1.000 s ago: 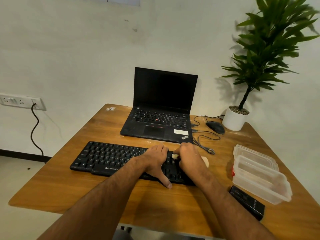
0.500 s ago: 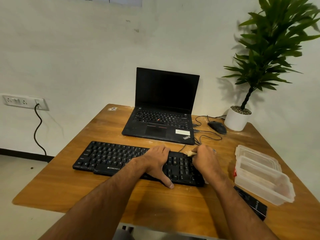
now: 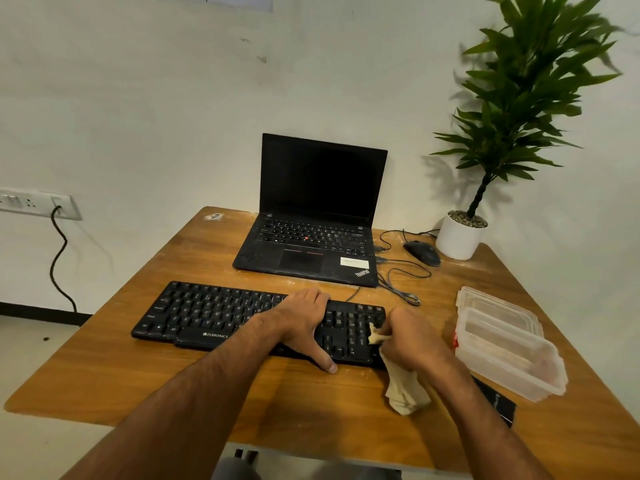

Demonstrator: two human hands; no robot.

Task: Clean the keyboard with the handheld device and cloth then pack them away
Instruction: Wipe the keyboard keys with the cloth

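Observation:
A black keyboard [image 3: 214, 315] lies across the wooden desk [image 3: 311, 407]. My left hand [image 3: 304, 322] rests flat on its right-middle keys, fingers spread, thumb over the front edge. My right hand [image 3: 412, 341] grips a beige cloth [image 3: 403, 386] at the keyboard's right end; one corner of the cloth touches the number keys and the rest hangs down onto the desk. A flat black device [image 3: 497, 401] lies on the desk by my right forearm, partly hidden.
An open black laptop [image 3: 311, 223] stands behind the keyboard. A black mouse [image 3: 422, 252] with looped cables and a potted plant [image 3: 460, 237] sit at the back right. Clear plastic containers [image 3: 509, 344] stand at the right edge. A wall socket [image 3: 38, 202] is at left.
My right hand has dragged the cloth from the keyboard's middle to its right end, then toward the front edge. More of the cloth now shows. My left hand has stayed in place.

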